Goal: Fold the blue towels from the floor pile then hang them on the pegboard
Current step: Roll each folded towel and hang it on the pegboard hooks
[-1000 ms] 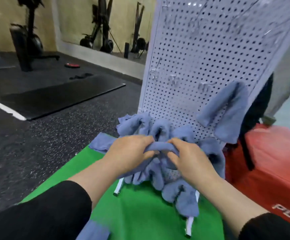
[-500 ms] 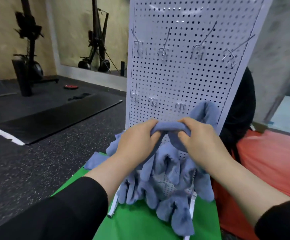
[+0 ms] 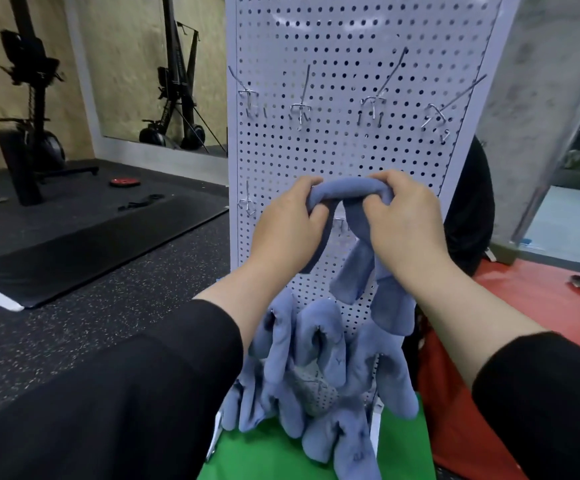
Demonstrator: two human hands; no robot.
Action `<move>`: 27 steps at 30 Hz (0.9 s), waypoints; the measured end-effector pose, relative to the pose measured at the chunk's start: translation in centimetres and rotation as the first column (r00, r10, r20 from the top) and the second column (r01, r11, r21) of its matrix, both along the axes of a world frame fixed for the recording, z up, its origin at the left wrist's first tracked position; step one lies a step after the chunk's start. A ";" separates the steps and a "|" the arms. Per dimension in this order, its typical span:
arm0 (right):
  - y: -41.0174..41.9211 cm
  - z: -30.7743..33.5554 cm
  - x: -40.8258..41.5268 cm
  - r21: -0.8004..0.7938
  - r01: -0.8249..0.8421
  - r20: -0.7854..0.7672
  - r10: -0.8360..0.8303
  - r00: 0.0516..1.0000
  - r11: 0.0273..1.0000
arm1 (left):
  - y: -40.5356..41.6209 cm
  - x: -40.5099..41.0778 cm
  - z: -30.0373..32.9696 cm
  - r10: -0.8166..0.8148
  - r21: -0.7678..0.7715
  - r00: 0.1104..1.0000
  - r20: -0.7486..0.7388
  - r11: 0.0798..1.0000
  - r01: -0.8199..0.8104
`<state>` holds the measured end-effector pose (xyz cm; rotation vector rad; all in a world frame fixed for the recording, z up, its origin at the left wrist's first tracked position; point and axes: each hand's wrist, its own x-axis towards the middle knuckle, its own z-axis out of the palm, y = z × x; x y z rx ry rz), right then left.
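Observation:
A folded blue towel [image 3: 347, 192] is stretched between my two hands in front of the white pegboard [image 3: 350, 64]. My left hand [image 3: 286, 226] grips its left end and my right hand [image 3: 406, 226] grips its right end, with the loose ends hanging down below. The towel is level with the middle row of hooks, mostly hidden behind my hands. Several more blue towels [image 3: 319, 362] hang bunched on the lower hooks of the board. A row of bare metal hooks [image 3: 302, 109] sticks out higher up.
A green mat [image 3: 281, 459] lies at the board's foot. A red pad [image 3: 530, 299] is on the right, with a dark bag behind the board. Black gym mats [image 3: 91, 233] and exercise machines [image 3: 32, 109] stand to the left on the speckled floor.
Both hands have lifted the towel from the low bunch up the board to the middle hook row. My view has tilted up, showing the upper hooks.

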<state>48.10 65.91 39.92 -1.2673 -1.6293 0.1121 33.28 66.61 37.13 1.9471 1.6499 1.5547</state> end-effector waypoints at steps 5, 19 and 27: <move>2.5 0.6 -0.4 -0.001 0.065 0.017 -0.065 0.998 0.998 | 2.6 0.8 0.3 0.022 -0.001 0.998 0.062 1.000 -0.022; -0.2 -7.5 -1.0 -0.127 -0.028 0.036 0.032 0.999 0.991 | 4.7 1.6 -5.8 0.011 -0.099 0.998 0.060 0.995 -0.005; 0.4 -10.8 -3.9 -0.182 0.018 -0.163 -0.048 0.985 0.983 | 3.6 0.4 -9.2 -0.156 -0.175 0.927 0.341 0.958 0.226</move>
